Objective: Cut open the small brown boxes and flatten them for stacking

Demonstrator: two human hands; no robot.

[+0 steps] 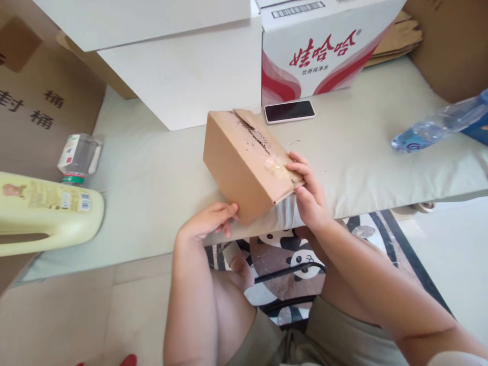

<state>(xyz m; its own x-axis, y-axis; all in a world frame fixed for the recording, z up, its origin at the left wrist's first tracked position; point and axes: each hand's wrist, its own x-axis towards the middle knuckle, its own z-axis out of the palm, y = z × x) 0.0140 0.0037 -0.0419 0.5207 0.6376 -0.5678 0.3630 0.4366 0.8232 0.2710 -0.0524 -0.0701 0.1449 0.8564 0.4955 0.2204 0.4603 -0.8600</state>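
Observation:
A small brown cardboard box (pixel 238 175) is tilted over the front part of the cloth-covered bench. Dark scuffs and a torn seam run along its top face, and a yellowish patch of tape residue shows close to the right end. My left hand (pixel 208 221) grips the lower front corner, thumb against the side and fingers curled partly out of sight beneath. At the right end my right hand (pixel 310 195) is closed on the edge, with fingertips on the top face and the thumb at the corner. What the box contains is hidden.
Behind the box stand a large white carton (pixel 190 81) and a red-and-white water carton (pixel 316 61), with a phone (pixel 290 111) lying before them. Bottles lie at right (pixel 430 129) and left (pixel 78 155), near a yellow jug (pixel 57 213). The bench (pixel 141 203) ends above my knees.

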